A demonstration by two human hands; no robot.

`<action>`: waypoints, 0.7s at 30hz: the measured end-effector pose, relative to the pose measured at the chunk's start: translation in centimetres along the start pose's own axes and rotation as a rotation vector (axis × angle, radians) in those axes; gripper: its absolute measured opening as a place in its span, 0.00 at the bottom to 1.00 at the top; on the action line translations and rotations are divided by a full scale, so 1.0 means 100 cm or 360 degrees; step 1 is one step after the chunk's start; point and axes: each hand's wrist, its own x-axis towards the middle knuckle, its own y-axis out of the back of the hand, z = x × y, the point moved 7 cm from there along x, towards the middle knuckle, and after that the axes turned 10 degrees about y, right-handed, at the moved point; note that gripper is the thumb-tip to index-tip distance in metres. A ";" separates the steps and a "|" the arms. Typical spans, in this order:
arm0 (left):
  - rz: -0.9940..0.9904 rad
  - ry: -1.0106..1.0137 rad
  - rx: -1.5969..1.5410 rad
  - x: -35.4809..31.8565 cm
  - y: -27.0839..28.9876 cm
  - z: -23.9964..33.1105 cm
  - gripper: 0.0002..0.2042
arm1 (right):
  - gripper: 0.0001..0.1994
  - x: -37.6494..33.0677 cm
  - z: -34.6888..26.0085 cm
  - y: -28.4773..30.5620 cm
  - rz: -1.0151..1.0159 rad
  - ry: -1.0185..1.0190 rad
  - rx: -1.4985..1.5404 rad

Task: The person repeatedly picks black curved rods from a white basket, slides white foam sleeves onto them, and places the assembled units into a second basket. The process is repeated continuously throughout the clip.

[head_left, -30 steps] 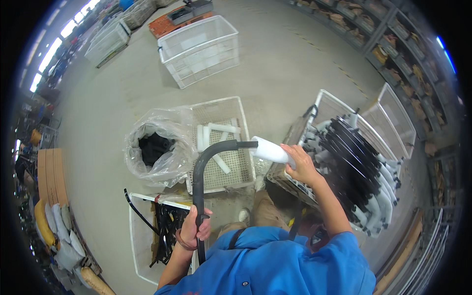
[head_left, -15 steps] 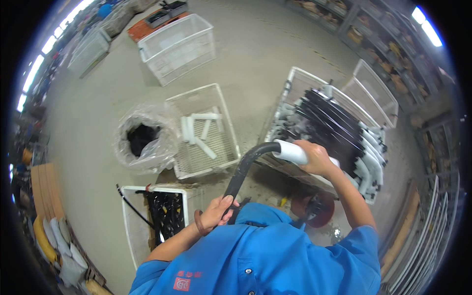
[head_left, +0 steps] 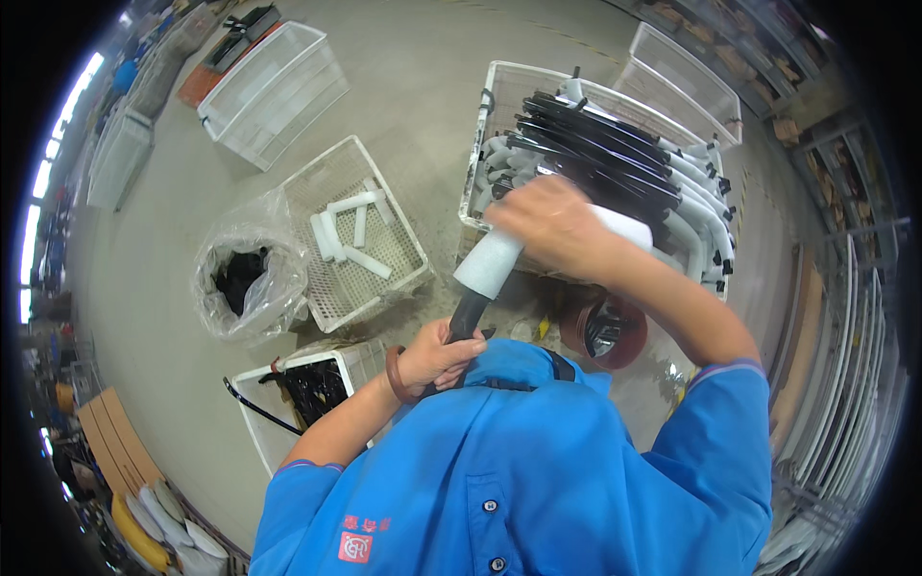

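- The left hand (head_left: 442,357) is closed around the lower part of a dark bent tube (head_left: 469,313), fingers wrapped over it and thumb laid across, close to the shirt front, much as half a second ago.
- The right hand (head_left: 549,223) is blurred; it lies over the bend with its fingers curved across a white foam sleeve (head_left: 488,265). How tightly it grips, I cannot tell.
- The sleeve has moved most: earlier its near end sat on the straight end of the tube, then at the bend; now it reaches past the bend, just short of the left hand. Its other end shows beyond the right wrist.
- Tube and sleeve are held in the air, seen in front of the near left corner of the right crate (head_left: 477,144).
- That crate holds a pile of black tubes (head_left: 595,144) with pale sleeves, their ends reaching over its right edge.
- In the middle crate (head_left: 393,202), loose foam pieces (head_left: 368,262) lie as before, one close to the right edge.
- A clear bag (head_left: 283,230) with black contents touches this crate's left edge, unchanged.
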 end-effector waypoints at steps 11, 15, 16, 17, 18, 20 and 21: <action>0.0120 -0.0059 0.0084 0.019 -0.023 0.003 0.09 | 0.19 -0.037 0.057 -0.001 -0.0479 -0.0518 0.0373; 0.0071 -0.0029 0.0147 0.025 -0.023 0.003 0.08 | 0.14 -0.021 0.035 0.000 -0.0507 -0.0265 0.0241; 0.0045 -0.0019 0.0155 0.026 -0.023 0.005 0.08 | 0.13 -0.019 0.032 0.001 -0.0540 -0.0358 0.0143; 0.0063 0.0055 0.0137 0.028 -0.019 0.004 0.08 | 0.13 -0.015 0.016 0.014 -0.0241 -0.0189 -0.0011; 0.0003 0.0103 0.0101 0.031 -0.018 0.005 0.07 | 0.11 -0.004 -0.012 0.007 -0.0209 0.0027 -0.0406; -0.0016 0.0204 0.0161 0.041 -0.013 0.009 0.06 | 0.03 0.016 -0.061 -0.018 -0.0249 0.0107 -0.0206; 0.0040 0.0278 0.0257 0.049 -0.008 0.008 0.06 | 0.02 0.017 -0.081 -0.018 0.0037 0.0338 -0.0213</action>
